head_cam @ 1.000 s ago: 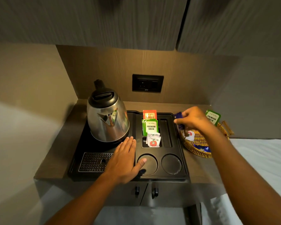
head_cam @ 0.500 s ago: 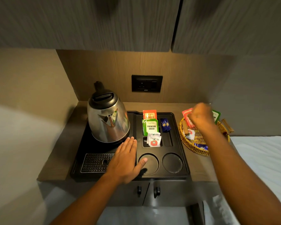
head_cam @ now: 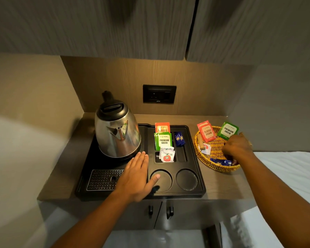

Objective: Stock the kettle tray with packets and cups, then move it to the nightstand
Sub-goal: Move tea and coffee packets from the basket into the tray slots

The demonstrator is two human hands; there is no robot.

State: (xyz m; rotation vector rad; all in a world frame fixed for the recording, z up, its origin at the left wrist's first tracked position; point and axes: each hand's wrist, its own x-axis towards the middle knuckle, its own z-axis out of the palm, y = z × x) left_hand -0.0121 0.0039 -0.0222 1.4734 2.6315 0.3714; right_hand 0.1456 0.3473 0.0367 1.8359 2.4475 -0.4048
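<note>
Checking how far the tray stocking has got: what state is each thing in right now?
Kettle: upright, lid shut.
Cup wells: no cups.
Packet slots: partly filled.
Basket: holds packets.
Left hand: flat on tray.
Right hand: reaching in basket.
Cabinet doors: shut.

Black wall socket [head_cam: 159, 94] above the counter [head_cam: 61, 169]; cabinet doors [head_cam: 97, 24] overhead.

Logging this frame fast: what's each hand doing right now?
Left hand: open, flat on the tray, holding nothing.
Right hand: curled in the basket; cannot tell if it grips anything.
</note>
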